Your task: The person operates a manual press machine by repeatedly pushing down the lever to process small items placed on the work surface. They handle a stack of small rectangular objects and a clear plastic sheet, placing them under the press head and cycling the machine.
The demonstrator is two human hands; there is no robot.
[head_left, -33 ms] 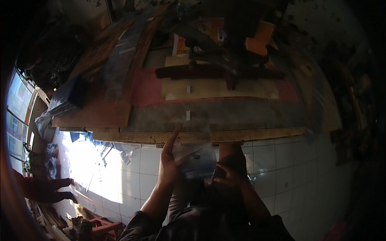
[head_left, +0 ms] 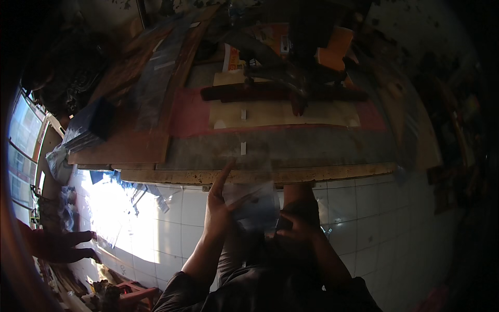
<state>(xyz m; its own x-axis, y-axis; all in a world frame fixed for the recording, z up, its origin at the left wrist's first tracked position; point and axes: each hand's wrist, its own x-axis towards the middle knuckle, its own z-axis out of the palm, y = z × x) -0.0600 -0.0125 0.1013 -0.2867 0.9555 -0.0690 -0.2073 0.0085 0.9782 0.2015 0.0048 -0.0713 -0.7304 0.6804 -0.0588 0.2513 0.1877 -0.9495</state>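
Observation:
Over my lap, just short of the table's near edge, a clear plastic bag (head_left: 254, 205) with a bluish lower part is held up. My left hand (head_left: 218, 208) grips its left side, the thumb laid across the film and the index finger stretched upward. My right hand (head_left: 295, 226) has its fingers curled at the bag's lower right edge, beside a small dark patch I cannot make out. Beyond, on the table, a dark reddish bar (head_left: 223, 92) with a dark metal frame lies across a yellowish sheet (head_left: 286, 115). A small white strip (head_left: 243, 148) lies nearer.
The wooden table edge (head_left: 260, 177) runs in front of me. A stack of dark blue packets (head_left: 88, 125) stands at its left corner, near a long clear film strip (head_left: 156, 78). An orange box (head_left: 332, 52) sits far back. At lower left are another person's legs (head_left: 62, 245) and a red stool (head_left: 138, 294).

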